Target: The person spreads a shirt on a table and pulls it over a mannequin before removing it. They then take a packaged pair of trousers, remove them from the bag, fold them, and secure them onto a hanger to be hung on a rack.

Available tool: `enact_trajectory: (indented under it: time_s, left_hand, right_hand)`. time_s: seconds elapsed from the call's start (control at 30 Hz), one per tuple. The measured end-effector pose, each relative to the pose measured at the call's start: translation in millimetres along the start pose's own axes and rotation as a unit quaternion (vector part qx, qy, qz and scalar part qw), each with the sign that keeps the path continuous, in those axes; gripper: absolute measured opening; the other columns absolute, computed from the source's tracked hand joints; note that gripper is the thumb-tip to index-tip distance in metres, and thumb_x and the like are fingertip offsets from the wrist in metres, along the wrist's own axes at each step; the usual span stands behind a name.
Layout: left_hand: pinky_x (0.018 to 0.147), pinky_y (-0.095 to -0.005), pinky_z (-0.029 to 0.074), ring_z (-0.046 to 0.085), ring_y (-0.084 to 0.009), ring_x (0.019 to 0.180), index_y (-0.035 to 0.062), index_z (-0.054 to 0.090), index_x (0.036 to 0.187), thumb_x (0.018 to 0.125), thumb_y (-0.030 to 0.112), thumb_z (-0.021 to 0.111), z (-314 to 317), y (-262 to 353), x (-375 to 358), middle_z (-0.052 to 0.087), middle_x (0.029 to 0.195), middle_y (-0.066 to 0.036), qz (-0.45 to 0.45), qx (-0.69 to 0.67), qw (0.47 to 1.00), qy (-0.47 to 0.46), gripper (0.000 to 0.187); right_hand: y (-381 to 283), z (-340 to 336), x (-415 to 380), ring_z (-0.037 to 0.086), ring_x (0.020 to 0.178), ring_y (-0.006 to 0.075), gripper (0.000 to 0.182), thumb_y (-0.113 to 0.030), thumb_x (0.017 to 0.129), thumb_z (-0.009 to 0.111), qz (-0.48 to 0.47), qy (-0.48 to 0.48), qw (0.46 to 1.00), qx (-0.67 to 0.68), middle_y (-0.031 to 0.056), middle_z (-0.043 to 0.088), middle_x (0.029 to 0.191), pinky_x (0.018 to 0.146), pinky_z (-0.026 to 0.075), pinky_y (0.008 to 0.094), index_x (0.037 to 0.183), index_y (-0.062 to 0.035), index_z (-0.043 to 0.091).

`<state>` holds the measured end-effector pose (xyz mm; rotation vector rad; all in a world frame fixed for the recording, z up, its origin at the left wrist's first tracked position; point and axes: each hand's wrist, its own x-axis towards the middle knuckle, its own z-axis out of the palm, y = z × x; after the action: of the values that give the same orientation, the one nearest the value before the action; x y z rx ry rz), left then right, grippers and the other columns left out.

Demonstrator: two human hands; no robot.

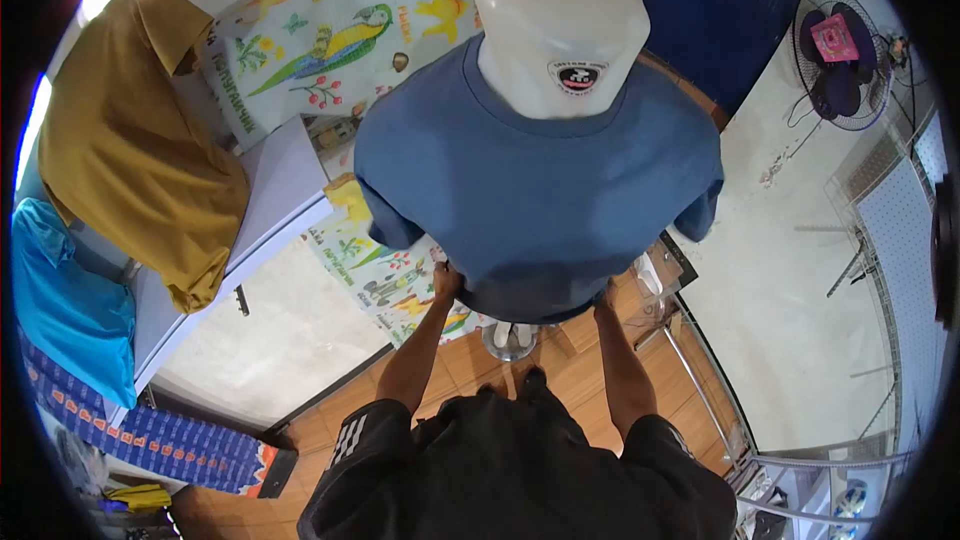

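Note:
A blue T-shirt [545,195] is on a white mannequin torso [560,15] with a round dark logo at its neck. My left hand [447,282] is closed on the shirt's lower edge at the left side. At the right side of the same hem is my right hand [604,297], gripping the cloth, its fingers partly hidden by the fabric. Both sleeves hang loose at the mannequin's sides. Below the hem, the round metal base [510,342] of the stand shows on the floor.
At left, a brown shirt [150,150] and a bright blue shirt [75,300] hang on forms by a white counter [280,190]. An animal-print sheet [300,60] covers the back. A fan [845,55] stands far right, above a glass shelf [820,465] and a metal rail [700,380].

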<state>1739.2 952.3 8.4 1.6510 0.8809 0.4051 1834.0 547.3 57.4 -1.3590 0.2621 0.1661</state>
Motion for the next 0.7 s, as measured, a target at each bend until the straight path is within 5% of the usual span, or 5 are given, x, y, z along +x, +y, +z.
enact_trajectory:
  time_s: [0.1, 0.17, 0.4, 0.57, 0.7]
  left_hand:
    - [0.087, -0.0453, 0.052, 0.066, -0.0401, 0.103, -0.0021, 0.063, 0.114, 0.093, 0.037, 0.06, -25.4, 48.3, 0.8, 0.068, 0.11, -0.026, 0.154, 0.025, 0.985, -0.079, 0.044]
    - [0.088, -0.0453, 0.051, 0.066, -0.0398, 0.104, -0.0021, 0.062, 0.115, 0.093, 0.037, 0.06, -34.5, 73.6, 11.7, 0.067, 0.111, -0.026, 0.165, 0.011, 0.978, -0.128, 0.045]
    - [0.089, -0.0452, 0.051, 0.064, -0.0388, 0.106, -0.002, 0.061, 0.117, 0.094, 0.037, 0.06, -47.0, 138.3, 42.4, 0.066, 0.113, -0.025, 0.158, -0.004, 0.963, -0.218, 0.045]
    - [0.09, -0.0452, 0.05, 0.063, -0.0381, 0.107, -0.0019, 0.06, 0.119, 0.094, 0.037, 0.06, -45.2, 150.0, 49.9, 0.065, 0.115, -0.024, 0.149, -0.013, 0.963, -0.223, 0.046]
    - [0.091, -0.0452, 0.05, 0.063, -0.0375, 0.108, -0.0019, 0.059, 0.12, 0.094, 0.037, 0.06, -44.5, 148.4, 39.5, 0.064, 0.117, -0.024, 0.138, -0.031, 0.967, -0.214, 0.047]
  right_hand:
    - [-15.3, -4.1, 15.9, 0.063, 0.103, 0.0244, 0.046, -0.039, 0.096, 0.058, 0.043, -0.02, 0.999, 0.006, 0.0098, 0.066, 0.118, 0.086, 0.05, 0.0382, 0.128, -0.0065, 0.058]
    - [-52.0, 6.1, 6.6, 0.062, 0.109, 0.0261, 0.048, -0.042, 0.096, 0.057, 0.095, 0.022, 0.995, -0.001, 0.0104, 0.064, 0.123, 0.087, 0.051, 0.0418, 0.13, -0.0085, 0.057]
    - [-98.0, 9.1, 19.9, 0.054, 0.125, 0.0294, 0.052, -0.039, 0.098, 0.055, -0.137, -0.204, 0.94, -0.237, 0.0125, 0.058, 0.136, 0.099, 0.047, 0.0447, 0.139, -0.008, 0.05]
    - [-146.1, 15.0, 42.4, 0.051, 0.128, 0.0285, 0.051, -0.029, 0.099, 0.055, -0.204, -0.279, 0.745, -0.57, 0.0141, 0.054, 0.141, 0.106, 0.043, 0.0403, 0.14, -0.0005, 0.048]
    - [-148.5, 30.6, 55.9, 0.051, 0.128, 0.028, 0.048, -0.029, 0.099, 0.056, -0.2, -0.281, 0.775, -0.53, 0.0134, 0.054, 0.14, 0.106, 0.043, 0.0413, 0.139, -0.002, 0.05]
